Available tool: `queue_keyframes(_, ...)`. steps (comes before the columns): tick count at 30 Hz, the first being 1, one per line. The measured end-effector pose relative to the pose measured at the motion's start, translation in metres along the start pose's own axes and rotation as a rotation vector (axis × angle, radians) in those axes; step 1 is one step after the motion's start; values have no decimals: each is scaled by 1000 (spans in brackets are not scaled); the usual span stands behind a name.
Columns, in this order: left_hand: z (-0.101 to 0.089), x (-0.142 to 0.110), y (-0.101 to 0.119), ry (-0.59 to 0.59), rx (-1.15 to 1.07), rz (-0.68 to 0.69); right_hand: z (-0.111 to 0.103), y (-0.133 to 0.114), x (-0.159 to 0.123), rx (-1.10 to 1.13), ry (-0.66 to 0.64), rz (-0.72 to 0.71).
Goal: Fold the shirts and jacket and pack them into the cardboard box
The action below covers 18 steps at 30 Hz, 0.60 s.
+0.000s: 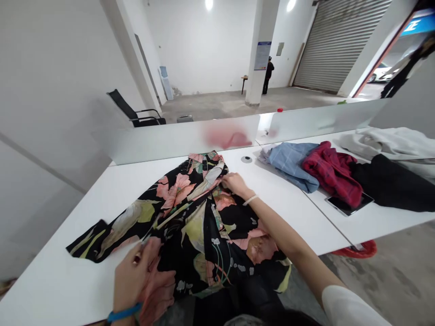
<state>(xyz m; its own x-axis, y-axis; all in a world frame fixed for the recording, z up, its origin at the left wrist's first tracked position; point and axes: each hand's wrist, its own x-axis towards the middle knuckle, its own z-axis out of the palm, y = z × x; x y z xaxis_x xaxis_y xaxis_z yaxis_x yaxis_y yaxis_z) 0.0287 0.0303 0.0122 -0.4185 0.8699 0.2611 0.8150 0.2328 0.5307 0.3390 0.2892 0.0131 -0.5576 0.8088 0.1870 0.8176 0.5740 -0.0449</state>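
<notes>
A black garment with large pink flowers and yellow-green leaves, a floral shirt [195, 226], is spread over the front of the white table, one sleeve stretching to the left. My right hand [236, 184] pinches its cloth near the collar end. Lower left, my left hand [131, 271] is closed around a thin metal tool [147, 236], which looks like scissors with a brownish handle; its tip points at the shirt's front edge. Part of that tool is hidden in the fingers. Pink cloth of the shirt lies against the left hand and hangs over the table's front edge.
On the right of the white table [288, 217] lie a blue garment [294, 163], a red plaid one [331, 170], a black one [397, 183] and pale cloth [397, 142]. A dark tablet-like device [350, 206] sits beneath the red cloth. A frosted divider [163, 140] borders the back.
</notes>
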Motion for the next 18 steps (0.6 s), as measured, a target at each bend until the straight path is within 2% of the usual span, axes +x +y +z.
queue_keyframes(3, -14, 4, 2, 78, -275, -222, -18, 29, -16, 41, 130, 87)
queue_keyframes(5, -11, 4, 12, 20, -363, -236, -25, 49, -33, 66, 187, 128)
queue_keyframes(7, -3, 0, 24, -163, -353, -115, -26, 65, -53, 68, 104, 128)
queue_keyframes(10, 11, -13, 37, -546, -326, 214, -22, 78, -80, 71, -100, 114)
queue_keyframes(12, 19, -23, 38, -657, -291, 347, -20, 77, -90, 74, -137, 131)
queue_keyframes(13, 23, -26, 37, -635, -267, 354, -20, 73, -91, 71, -126, 141)
queue_keyframes(16, 33, -33, 36, -467, -162, 347, -15, 47, -78, 62, -60, 89)
queue_keyframes(18, 39, -38, 38, -458, -75, 440, -6, 26, -60, 56, -17, -12)
